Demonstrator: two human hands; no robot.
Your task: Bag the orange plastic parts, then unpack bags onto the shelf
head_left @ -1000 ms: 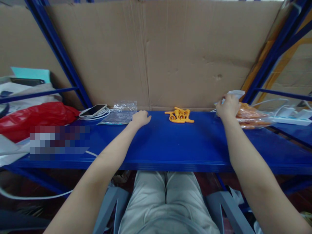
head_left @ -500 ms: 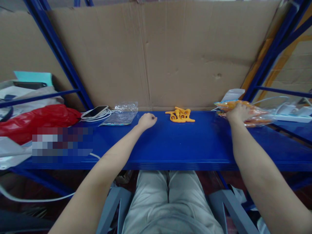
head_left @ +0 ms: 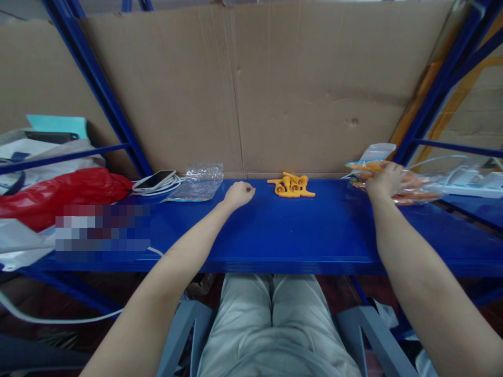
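My left hand (head_left: 239, 195) rests on the blue shelf top (head_left: 291, 238), curled closed. A small dark spot shows at its finger end; what it holds, if anything, I cannot make out. To its right lies a small pile of orange-yellow plastic pieces (head_left: 291, 186) with round cups and thin stems. On the far right my right hand (head_left: 384, 180) is closed over a clear plastic bag (head_left: 422, 189) of similar orange pieces. Its fingertips are partly hidden among the bag's folds.
Left of my left hand lie an empty clear bag (head_left: 200, 183), a phone (head_left: 157, 181) on a coiled white cable, and a red plastic bag (head_left: 70, 191). A white power strip (head_left: 477, 189) sits at far right. Cardboard (head_left: 298, 89) backs the shelf between blue posts.
My right hand shifts slightly on the bag, its fingers turning a little. My left hand keeps its place; the view moves very slightly.
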